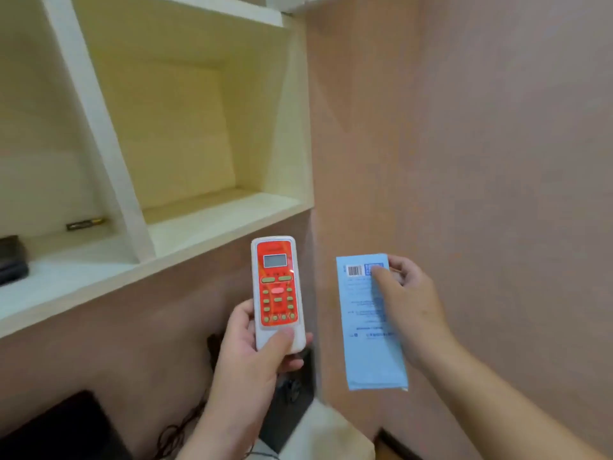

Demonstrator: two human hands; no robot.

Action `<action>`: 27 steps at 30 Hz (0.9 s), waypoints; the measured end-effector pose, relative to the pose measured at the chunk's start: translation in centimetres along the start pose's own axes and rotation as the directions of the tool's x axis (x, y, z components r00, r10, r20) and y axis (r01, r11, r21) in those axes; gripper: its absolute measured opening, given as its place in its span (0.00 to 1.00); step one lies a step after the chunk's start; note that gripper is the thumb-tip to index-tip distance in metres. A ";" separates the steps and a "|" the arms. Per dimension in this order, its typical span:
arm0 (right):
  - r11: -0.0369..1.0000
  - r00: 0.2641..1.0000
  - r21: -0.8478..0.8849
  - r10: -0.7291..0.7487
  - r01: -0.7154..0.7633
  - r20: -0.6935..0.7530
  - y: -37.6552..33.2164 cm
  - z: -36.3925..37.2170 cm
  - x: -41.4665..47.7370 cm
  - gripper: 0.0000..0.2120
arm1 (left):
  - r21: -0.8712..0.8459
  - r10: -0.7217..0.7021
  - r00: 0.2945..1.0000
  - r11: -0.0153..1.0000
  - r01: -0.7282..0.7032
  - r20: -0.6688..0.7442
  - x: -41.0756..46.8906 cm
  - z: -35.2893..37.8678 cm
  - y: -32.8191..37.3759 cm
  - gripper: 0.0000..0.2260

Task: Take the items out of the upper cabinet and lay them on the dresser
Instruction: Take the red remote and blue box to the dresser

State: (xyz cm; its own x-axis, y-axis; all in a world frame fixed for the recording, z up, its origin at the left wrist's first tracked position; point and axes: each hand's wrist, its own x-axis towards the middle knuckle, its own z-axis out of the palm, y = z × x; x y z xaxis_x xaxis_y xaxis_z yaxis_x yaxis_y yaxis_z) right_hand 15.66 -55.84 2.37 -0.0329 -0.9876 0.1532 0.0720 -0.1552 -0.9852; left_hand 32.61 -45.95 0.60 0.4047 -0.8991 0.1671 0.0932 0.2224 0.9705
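Note:
My left hand [255, 353] grips a white remote control [277, 290] with a red face and a small screen, held upright just below the cabinet's bottom edge. My right hand [408, 303] holds a long light-blue packet [361, 346] with a barcode at its top, hanging down in front of the pink wall. The upper cabinet [212, 227] is cream wood with open compartments; the right one is bare. In the left compartment lie a battery [85, 224] and a dark object [11, 260] at the frame's edge.
A pink wall [481, 144] fills the right side. Below the cabinet are a dark screen or device [66, 426], tangled black cables [179, 433] and a pale surface [325, 433] near the bottom middle.

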 end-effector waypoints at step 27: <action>0.977 0.452 0.138 0.199 -0.165 -0.869 2.3 -34.6 -41.1 0.06 | 0.230 -0.329 0.436 0.936 0.265 0.838 -32.6 22.2 -8.2 0.12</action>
State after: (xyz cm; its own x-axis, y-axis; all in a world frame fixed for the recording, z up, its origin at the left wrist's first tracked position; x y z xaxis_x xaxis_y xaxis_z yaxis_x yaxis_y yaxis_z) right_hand -17.35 -14.92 -8.86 -0.8673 -0.4587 -0.1932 0.2133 0.0080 -0.9769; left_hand -1.58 -26.86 -8.96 -0.6164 -0.7809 -0.1009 -0.0143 -0.1170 0.9930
